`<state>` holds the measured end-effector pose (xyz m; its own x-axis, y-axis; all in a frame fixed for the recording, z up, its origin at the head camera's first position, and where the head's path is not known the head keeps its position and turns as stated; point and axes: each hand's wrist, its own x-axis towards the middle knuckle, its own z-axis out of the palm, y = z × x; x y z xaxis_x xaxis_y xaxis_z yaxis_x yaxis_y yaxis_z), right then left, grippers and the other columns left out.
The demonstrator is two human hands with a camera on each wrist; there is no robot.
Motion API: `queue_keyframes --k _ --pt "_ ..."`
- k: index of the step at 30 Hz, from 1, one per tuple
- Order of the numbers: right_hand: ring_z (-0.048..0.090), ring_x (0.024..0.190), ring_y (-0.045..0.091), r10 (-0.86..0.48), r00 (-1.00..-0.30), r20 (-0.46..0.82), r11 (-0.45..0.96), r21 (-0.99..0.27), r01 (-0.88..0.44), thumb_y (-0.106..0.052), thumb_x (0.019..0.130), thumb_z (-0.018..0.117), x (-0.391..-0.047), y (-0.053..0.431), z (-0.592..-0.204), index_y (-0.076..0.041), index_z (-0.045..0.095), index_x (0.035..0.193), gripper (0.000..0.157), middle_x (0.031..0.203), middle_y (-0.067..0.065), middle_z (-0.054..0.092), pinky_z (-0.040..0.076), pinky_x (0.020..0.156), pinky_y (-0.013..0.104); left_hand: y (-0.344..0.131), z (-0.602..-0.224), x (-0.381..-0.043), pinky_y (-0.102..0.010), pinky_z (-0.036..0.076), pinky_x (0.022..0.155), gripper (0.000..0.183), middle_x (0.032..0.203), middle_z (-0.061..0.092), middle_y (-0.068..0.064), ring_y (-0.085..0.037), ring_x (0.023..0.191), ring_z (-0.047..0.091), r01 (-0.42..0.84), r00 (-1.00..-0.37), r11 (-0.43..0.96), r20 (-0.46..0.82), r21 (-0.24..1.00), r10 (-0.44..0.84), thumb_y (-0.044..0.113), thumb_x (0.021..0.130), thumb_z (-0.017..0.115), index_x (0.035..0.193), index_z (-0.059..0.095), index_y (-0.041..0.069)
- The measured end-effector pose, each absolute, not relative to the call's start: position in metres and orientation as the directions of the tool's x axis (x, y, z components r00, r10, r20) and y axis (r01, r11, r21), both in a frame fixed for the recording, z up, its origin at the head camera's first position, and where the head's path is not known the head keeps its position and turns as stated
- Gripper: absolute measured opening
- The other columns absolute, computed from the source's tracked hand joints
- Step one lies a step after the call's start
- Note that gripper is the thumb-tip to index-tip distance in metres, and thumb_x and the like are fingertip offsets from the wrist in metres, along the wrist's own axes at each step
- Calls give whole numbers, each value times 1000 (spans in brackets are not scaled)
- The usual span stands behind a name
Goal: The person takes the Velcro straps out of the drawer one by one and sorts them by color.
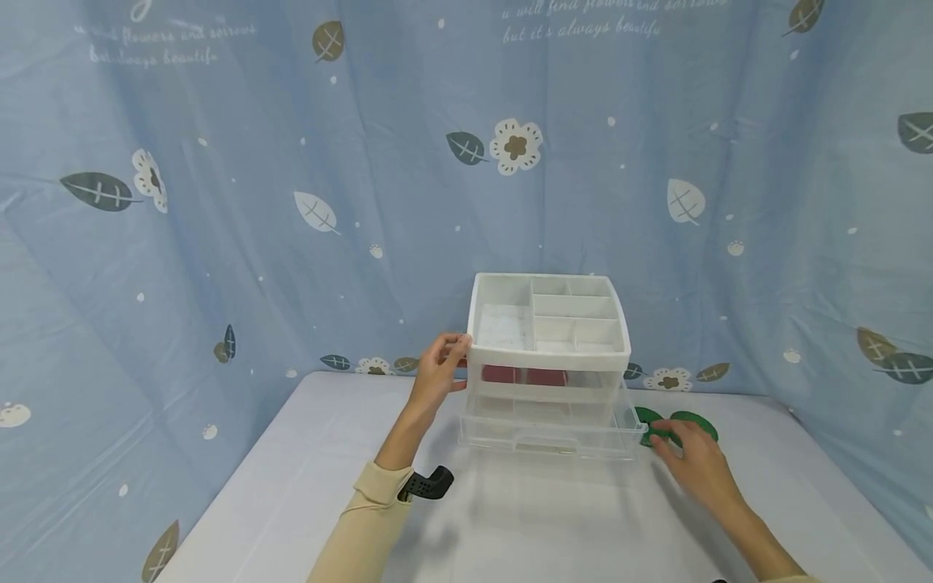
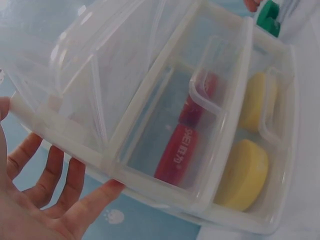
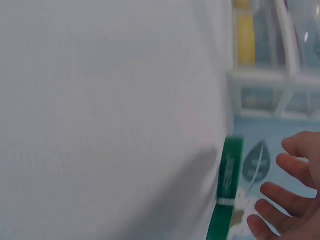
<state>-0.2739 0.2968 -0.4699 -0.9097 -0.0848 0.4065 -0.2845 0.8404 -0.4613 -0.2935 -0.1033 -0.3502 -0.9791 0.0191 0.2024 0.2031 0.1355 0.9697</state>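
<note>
My left hand [image 1: 436,372] rests against the left side of the unit [image 1: 547,359], its fingers spread along the pale edge. My right hand [image 1: 696,463] is just beside the green pieces [image 1: 705,426], its fingers loosely bent and spread, with a gap showing between them and the green in the right wrist view. The green pieces are on the bench [image 1: 291,502], right of the unit. A clear drawer [image 1: 547,436] sticks out toward me, and inside the unit I see red pieces [image 2: 177,155] next to yellow pieces [image 2: 242,175]

Drawer unit [image 1: 547,359] in all 3 views
</note>
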Motion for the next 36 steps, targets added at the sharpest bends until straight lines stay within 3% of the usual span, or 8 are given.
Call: queue_keyframes --k 7,10,14,20,23,28,36 --pt "64 106 42 -64 -945 322 776 -579 -250 -13 95 61 -255 263 -460 5 61 118 30 113 25 67 58 78 46 -102 -350 -293 -49 58 86 38 119 60 -12 -19 101 60 204 -979 133 204 970 12 43 100 54 122 58 13" --pt "64 109 42 -67 -966 251 729 -648 -219 -12 95 62 -247 250 -455 4 60 120 29 118 26 66 59 80 41 -102 -351 -294 -50 58 86 39 118 60 -12 -19 100 60 210 -978 129 210 969 14 42 100 54 123 58 11" --pt "65 111 39 -77 -982 175 650 -738 -182 -14 95 65 -236 234 -452 0 62 122 31 123 24 65 59 83 40 -102 -351 -293 -50 58 86 38 118 60 -12 -18 100 60 215 -977 127 215 968 18 41 100 54 123 58 11" --pt "69 101 27 -141 -988 69 499 -857 -131 -28 97 63 -225 213 -452 -2 65 120 34 117 15 70 59 75 26 -103 -351 -293 -47 59 84 37 118 60 -12 -19 101 60 216 -976 138 216 967 15 42 100 54 121 59 13" --pt "69 102 22 -204 -978 47 461 -877 -138 -32 98 60 -220 204 -453 -2 66 119 37 117 14 70 58 78 23 -103 -351 -294 -43 60 82 38 119 61 -12 -19 101 61 215 -977 144 214 966 17 43 100 54 122 59 13" --pt "67 106 10 -309 -950 40 428 -886 -177 -35 100 57 -209 187 -448 -5 66 121 38 121 11 69 56 88 28 -104 -352 -295 -41 60 82 41 120 60 -12 -19 102 60 211 -977 144 209 967 29 44 100 54 124 58 11" --pt "64 116 23 -370 -929 18 282 -950 -131 -40 100 54 -191 164 -427 -10 63 128 42 130 16 64 57 89 28 -104 -351 -294 -48 58 86 42 121 60 -12 -19 103 61 202 -979 132 199 970 33 43 100 54 126 57 10"
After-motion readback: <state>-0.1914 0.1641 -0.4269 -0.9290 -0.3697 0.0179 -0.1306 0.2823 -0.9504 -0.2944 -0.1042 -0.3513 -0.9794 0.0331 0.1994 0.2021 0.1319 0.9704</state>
